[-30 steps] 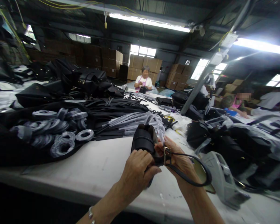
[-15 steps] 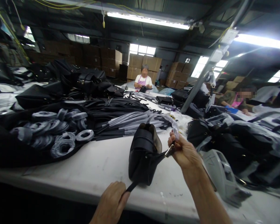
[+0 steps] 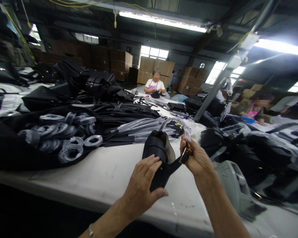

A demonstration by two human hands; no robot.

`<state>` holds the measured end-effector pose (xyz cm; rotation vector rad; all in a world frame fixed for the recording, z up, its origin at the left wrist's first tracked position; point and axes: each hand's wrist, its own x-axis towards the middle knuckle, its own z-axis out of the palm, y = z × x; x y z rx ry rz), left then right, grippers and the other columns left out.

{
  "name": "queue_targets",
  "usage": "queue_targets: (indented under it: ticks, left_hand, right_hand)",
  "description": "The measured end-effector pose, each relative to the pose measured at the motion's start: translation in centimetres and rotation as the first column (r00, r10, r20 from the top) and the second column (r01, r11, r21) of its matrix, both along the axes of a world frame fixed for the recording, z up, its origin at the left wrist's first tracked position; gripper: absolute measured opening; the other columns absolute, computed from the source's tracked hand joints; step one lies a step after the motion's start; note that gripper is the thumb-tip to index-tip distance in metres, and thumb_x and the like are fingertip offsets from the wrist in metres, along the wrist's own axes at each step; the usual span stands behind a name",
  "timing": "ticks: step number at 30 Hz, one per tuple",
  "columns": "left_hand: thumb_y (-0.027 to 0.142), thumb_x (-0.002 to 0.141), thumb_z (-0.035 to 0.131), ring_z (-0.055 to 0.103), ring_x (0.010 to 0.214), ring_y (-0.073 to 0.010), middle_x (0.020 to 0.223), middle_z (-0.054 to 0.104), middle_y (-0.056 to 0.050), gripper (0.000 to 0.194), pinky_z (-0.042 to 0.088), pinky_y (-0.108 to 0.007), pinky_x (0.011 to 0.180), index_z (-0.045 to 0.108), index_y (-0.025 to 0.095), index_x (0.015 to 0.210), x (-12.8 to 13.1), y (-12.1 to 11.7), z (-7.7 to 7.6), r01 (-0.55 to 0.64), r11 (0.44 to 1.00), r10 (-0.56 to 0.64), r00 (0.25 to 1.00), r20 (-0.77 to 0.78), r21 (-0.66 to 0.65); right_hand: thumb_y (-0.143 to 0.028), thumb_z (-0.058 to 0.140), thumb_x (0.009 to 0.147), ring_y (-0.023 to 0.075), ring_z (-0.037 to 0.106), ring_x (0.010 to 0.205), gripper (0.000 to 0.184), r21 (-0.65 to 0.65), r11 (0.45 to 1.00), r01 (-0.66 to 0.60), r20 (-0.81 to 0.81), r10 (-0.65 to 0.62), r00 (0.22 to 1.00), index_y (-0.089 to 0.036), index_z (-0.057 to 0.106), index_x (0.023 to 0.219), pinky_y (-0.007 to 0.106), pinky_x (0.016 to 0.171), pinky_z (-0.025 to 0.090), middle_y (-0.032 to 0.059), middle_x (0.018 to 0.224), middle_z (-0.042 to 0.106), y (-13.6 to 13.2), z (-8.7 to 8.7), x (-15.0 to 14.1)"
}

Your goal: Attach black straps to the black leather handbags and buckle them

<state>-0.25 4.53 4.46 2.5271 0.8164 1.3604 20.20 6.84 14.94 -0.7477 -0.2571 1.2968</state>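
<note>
A small black handbag [image 3: 152, 144] sits on the white table, its pale lining showing at the open side. My left hand [image 3: 142, 181] lies against the near side of the bag, fingers stretched out and thumb apart. My right hand [image 3: 198, 158] is closed around a strap at the bag's right, beside a gold buckle [image 3: 184, 155]. A black strap end runs from the bag to this buckle. Above the right fist, a strap section wrapped in clear film [image 3: 187, 132] curves up and back toward the bag.
Coiled wrapped straps [image 3: 72, 148] lie on black cloth at left. Behind the bag are long flat straps [image 3: 139, 129], with piled black bags [image 3: 96, 84] farther back. A grey plastic holder [image 3: 234, 185] stands at right near a metal post [image 3: 211, 89]. Co-workers sit across the tables.
My left hand has let go of the black strap at the bag's near end and moved up onto the bag's side. My right hand keeps its hold; the buckle has turned.
</note>
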Motion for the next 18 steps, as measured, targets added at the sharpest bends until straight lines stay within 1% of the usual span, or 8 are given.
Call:
queue_targets:
  ticks: [1, 4, 6, 8, 11, 14, 16, 18]
  left_hand:
    - [0.053, 0.084, 0.062, 0.048, 0.128, -0.0305, 0.132, 0.057, -0.016, 0.066, 0.039, -0.047, 0.106, 0.044, 0.015, 0.135, 1.3, 0.4, 0.8, 0.055, 0.998, -0.055, 0.999, 0.000, -0.020]
    - [0.029, 0.089, 0.060, 0.062, 0.103, -0.0243, 0.107, 0.071, -0.008, 0.028, 0.043, -0.041, 0.098, 0.062, 0.018, 0.115, 4.1, 1.2, 2.1, 0.136, 0.975, -0.120, 0.988, 0.097, -0.174]
    - [0.021, 0.088, 0.058, 0.065, 0.087, -0.0205, 0.091, 0.073, -0.003, 0.014, 0.047, -0.035, 0.086, 0.069, 0.021, 0.097, 4.9, 1.7, 2.7, 0.140, 0.931, -0.085, 0.981, 0.174, -0.337]
    - [0.021, 0.086, 0.058, 0.063, 0.078, -0.0184, 0.082, 0.072, -0.001, 0.011, 0.047, -0.029, 0.074, 0.070, 0.021, 0.086, 4.8, 2.2, 3.3, 0.164, 0.847, -0.045, 0.970, 0.240, -0.506]
    - [0.025, 0.086, 0.057, 0.062, 0.068, -0.0155, 0.073, 0.068, 0.000, 0.014, 0.046, -0.025, 0.065, 0.066, 0.018, 0.079, 4.1, 3.2, 4.1, 0.305, 0.682, -0.042, 0.923, 0.381, -0.665]
    - [0.031, 0.083, 0.060, 0.062, 0.066, -0.0148, 0.071, 0.067, -0.001, 0.017, 0.046, -0.024, 0.064, 0.062, 0.015, 0.079, 3.6, 4.7, 4.4, 0.458, 0.523, -0.081, 0.866, 0.493, -0.719]
    - [0.034, 0.081, 0.063, 0.059, 0.064, -0.0138, 0.070, 0.064, 0.000, 0.019, 0.044, -0.023, 0.060, 0.061, 0.015, 0.079, 3.7, 5.7, 4.2, 0.493, 0.473, -0.115, 0.857, 0.503, -0.731]
    - [0.036, 0.077, 0.066, 0.054, 0.061, -0.0119, 0.068, 0.059, 0.003, 0.021, 0.040, -0.022, 0.056, 0.060, 0.016, 0.077, 3.9, 6.4, 4.0, 0.459, 0.500, -0.122, 0.877, 0.465, -0.734]
  right_hand:
    - [-0.008, 0.064, 0.086, 0.0078, 0.067, 0.051, 0.008, -0.023, 1.000, 0.021, -0.012, -0.022, 1.000, -0.015, 0.064, 0.081, 0.012, 0.053, 0.060, -0.0012, 0.066, 0.070, -0.1, 0.3, 0.0]
    - [-0.014, 0.068, 0.084, 0.0097, 0.069, 0.058, 0.003, -0.028, 0.999, 0.034, 0.042, -0.033, 0.999, -0.014, 0.066, 0.083, 0.016, 0.061, 0.062, 0.0011, 0.071, 0.072, -0.7, 0.6, -0.3]
    - [-0.024, 0.076, 0.079, 0.0135, 0.071, 0.070, 0.017, 0.054, 0.999, -0.003, 0.197, -0.008, 0.980, -0.015, 0.067, 0.089, 0.023, 0.070, 0.062, 0.0035, 0.082, 0.074, -1.5, -0.1, -0.3]
    - [-0.034, 0.081, 0.073, 0.0172, 0.071, 0.083, 0.034, 0.109, 0.992, -0.060, 0.402, 0.011, 0.916, -0.017, 0.067, 0.100, 0.029, 0.078, 0.060, 0.0051, 0.094, 0.074, -2.7, -1.5, -0.2]
    - [-0.041, 0.082, 0.069, 0.0213, 0.068, 0.093, 0.043, -0.025, 0.990, -0.137, 0.704, 0.115, 0.701, -0.018, 0.068, 0.103, 0.033, 0.085, 0.054, 0.0070, 0.099, 0.074, -4.4, -4.4, 0.2]
    - [-0.042, 0.078, 0.071, 0.0241, 0.065, 0.097, 0.037, -0.154, 0.979, -0.130, 0.873, 0.196, 0.446, -0.018, 0.070, 0.098, 0.036, 0.087, 0.049, 0.0081, 0.100, 0.073, -5.2, -6.4, 0.1]
    - [-0.044, 0.073, 0.075, 0.0223, 0.065, 0.090, 0.036, -0.146, 0.986, -0.085, 0.922, 0.167, 0.350, -0.019, 0.069, 0.099, 0.034, 0.081, 0.048, 0.0062, 0.097, 0.073, -5.1, -6.7, -0.5]
    - [-0.045, 0.070, 0.076, 0.0190, 0.062, 0.075, 0.030, -0.129, 0.991, -0.022, 0.961, 0.130, 0.245, -0.019, 0.068, 0.090, 0.030, 0.069, 0.047, 0.0032, 0.083, 0.071, -4.7, -6.2, -1.4]
